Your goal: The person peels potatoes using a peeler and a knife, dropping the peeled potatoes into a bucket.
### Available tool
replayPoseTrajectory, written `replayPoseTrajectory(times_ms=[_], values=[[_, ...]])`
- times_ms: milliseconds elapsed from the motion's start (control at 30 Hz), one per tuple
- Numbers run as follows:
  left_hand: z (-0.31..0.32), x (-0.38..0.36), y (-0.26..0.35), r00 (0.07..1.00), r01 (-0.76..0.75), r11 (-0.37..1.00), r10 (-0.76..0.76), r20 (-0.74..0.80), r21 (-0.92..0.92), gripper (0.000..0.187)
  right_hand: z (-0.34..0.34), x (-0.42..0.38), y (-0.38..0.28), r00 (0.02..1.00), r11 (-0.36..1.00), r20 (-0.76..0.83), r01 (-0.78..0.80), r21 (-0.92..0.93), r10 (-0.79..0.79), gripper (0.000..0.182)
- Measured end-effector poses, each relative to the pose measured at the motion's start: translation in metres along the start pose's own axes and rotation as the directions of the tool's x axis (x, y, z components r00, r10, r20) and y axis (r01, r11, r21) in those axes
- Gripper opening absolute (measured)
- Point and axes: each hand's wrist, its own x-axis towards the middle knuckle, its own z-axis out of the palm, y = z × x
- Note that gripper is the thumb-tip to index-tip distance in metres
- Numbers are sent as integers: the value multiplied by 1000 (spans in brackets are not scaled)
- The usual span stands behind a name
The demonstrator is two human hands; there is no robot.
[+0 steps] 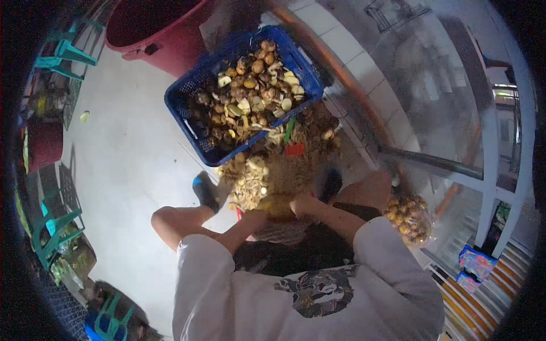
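Between my knees, my left hand (254,218) and my right hand (305,206) grip opposite sides of a blurred yellowish-brown lump (276,207). Its exact kind cannot be made out. Something small and red (239,214) shows beside my left hand, mostly hidden. Just beyond the hands, a pile of pale peelings and cut pieces (249,184) lies on the floor. A blue plastic crate (190,142) stands past it, holding brown potato-like roots and cut yellowish pieces (244,105). Near its close edge lie a green strip (290,129) and a red piece (294,149).
A big dark-red tub (179,48) stands behind the crate. At my right sits a clear bag of round brown produce (408,219), near a metal frame (438,163). Green plastic stools (54,227) line the left side. A tiled ledge (347,54) runs along the right.
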Motion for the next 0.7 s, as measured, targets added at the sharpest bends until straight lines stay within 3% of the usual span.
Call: replayPoseTrajectory(times_ms=[67, 100, 133, 200, 233, 267, 333, 367, 400, 433, 500, 533, 567, 600, 633, 667, 700], values=[[-30, 0, -1, 993, -114, 993, 113, -33, -40, 33, -25, -15, -7, 999, 995, -3, -49, 84, 50, 41], [4, 35, -37, 953, -286, 950, 269, -142, -124, 53, -33, -19, -9, 998, 995, -29, -56, 79, 59, 41], [-3, 43, -43, 949, -290, 952, 273, -160, -96, 53, -42, -22, -8, 982, 886, -33, -152, 439, 185, 43], [-17, 51, -51, 956, -291, 956, 292, 18, -43, 59, -45, -3, 7, 955, 648, -19, -187, 739, 297, 45], [-20, 62, -58, 957, -290, 957, 290, 4, -20, 59, -39, 25, 28, 955, 869, -270, 29, 493, 122, 41], [-21, 73, -66, 969, -234, 972, 235, 80, -21, 59, -43, 30, 28, 892, 965, -437, 206, 160, -118, 37], [-12, 75, -59, 969, -179, 983, 184, 164, -45, 63, -53, 11, 11, 874, 990, -482, 111, 85, -56, 32], [-16, 60, -48, 986, -151, 988, 149, 78, 18, 63, -65, -11, -9, 852, 1000, -524, 7, 19, 3, 26], [-38, 54, -36, 992, -118, 989, 122, -44, 93, 63, -59, 13, 8, 848, 999, -527, -50, 23, 54, 24], [-55, 51, -28, 990, -116, 987, 124, -72, 108, 63, -43, 61, 43, 834, 998, -548, -61, 26, 65, 22], [-62, 41, -8, 998, -21, 993, 27, -53, 112, 46, -17, 147, 117, 774, 994, -627, 29, -103, -87, 17], [-70, 28, 2, 974, -63, 994, 79, -212, 84, 27, -4, 184, 153, 735, 970, -642, 95, -222, -219, 15], [-93, 6, 23, 952, 15, 994, 20, -307, 110, 25, -10, 195, 164, 904, 901, -392, -16, -434, -172, 15], [-118, -3, 33, 942, -42, 975, 111, -318, 216, 64, -15, 203, 172, 905, 889, -384, -14, -458, -183, 15], [-121, -20, 23, 821, -162, 964, 250, -514, 210, 64, -22, 210, 181, 852, 966, -480, 106, -238, -211, 15], [-125, -36, 13, 640, -266, 929, 370, -673, 257, 65, -41, 161, 142, 855, 997, -519, -43, -57, 7, 21], [-135, -39, 0, 616, -461, 887, 299, -729, -25, 67, -60, 116, 97, 836, 976, -505, -201, 86, 217, 28]])
